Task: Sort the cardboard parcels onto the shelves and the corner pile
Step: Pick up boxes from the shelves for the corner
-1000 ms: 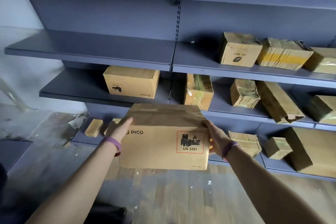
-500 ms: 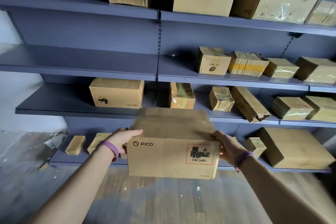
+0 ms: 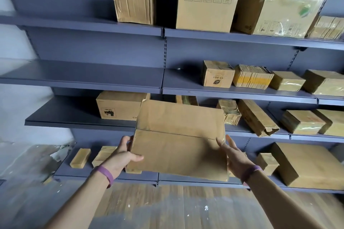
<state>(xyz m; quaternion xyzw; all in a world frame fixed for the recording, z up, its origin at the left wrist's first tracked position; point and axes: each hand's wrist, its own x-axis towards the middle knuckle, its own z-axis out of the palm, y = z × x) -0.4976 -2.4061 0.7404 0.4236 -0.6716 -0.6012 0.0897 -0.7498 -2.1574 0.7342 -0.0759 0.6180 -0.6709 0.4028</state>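
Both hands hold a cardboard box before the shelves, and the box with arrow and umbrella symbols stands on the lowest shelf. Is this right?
No. The head view shows the box with arrow and umbrella symbols on the highest shelf in view, not the lowest. The left hand and right hand do hold a cardboard box.

arrows-up and umbrella handling symbols on the big top-shelf box (image 3: 206,5).

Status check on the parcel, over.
Left hand grips parcel, right hand flat against its side. Parcel tilted, in the air. Printed box and taped box on the shelf behind it.
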